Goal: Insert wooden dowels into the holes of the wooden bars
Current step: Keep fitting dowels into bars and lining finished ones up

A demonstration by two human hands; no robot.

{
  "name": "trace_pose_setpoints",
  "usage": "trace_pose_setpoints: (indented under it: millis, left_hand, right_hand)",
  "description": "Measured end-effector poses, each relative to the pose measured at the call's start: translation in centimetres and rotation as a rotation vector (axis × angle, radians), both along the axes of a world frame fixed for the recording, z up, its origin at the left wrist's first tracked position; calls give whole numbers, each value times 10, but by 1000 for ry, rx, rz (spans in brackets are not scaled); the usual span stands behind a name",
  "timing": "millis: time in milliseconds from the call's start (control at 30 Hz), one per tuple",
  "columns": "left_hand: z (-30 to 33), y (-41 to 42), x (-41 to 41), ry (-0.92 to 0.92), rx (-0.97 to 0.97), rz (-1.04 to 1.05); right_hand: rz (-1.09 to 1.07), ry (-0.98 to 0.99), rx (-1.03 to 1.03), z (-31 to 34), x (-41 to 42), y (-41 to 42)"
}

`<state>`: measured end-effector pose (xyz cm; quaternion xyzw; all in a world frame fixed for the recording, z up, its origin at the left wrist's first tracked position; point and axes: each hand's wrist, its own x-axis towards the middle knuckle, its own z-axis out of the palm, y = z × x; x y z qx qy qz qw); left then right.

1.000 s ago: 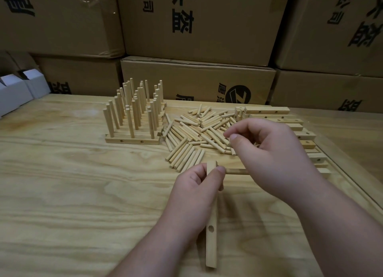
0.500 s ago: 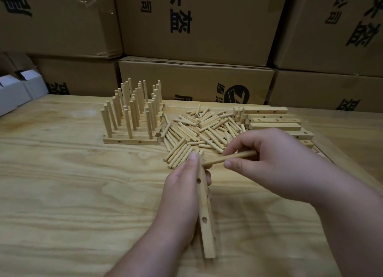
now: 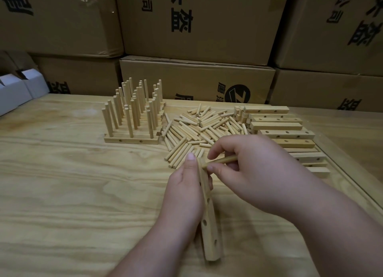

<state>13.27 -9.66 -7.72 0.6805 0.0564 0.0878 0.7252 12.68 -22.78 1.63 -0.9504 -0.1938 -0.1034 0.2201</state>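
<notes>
My left hand [image 3: 184, 195] grips a wooden bar [image 3: 209, 225] with several holes, held on edge on the table and pointing away from me. My right hand [image 3: 255, 173] pinches a single dowel [image 3: 220, 160] between thumb and fingers, its left tip touching the bar's far end beside my left index fingertip. Behind them a heap of loose dowels [image 3: 199, 129] lies on the table. At the back left stand finished bars with upright dowels [image 3: 132, 115]. A row of bare bars [image 3: 284, 135] lies at the right.
The plywood table [image 3: 72, 183] has a raised edge at the right [image 3: 356, 185]. Stacked cardboard boxes [image 3: 196, 23] wall off the back. Small white boxes [image 3: 14, 92] sit at the far left.
My right hand picked a dowel from the heap and brought it left to the far end of the bar. My left hand turned the bar onto its edge.
</notes>
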Motion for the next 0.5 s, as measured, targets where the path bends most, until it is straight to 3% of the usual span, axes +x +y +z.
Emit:
trace_pose_setpoints:
  millis: [267,500]
  left_hand:
    - [-2,-2,-1,-2,1,12]
    - [-9,0,4,33,19,64]
  right_hand:
    - [-84,92,-42,1,1,-1]
    - [-111,-102,-215,-5,-5,12]
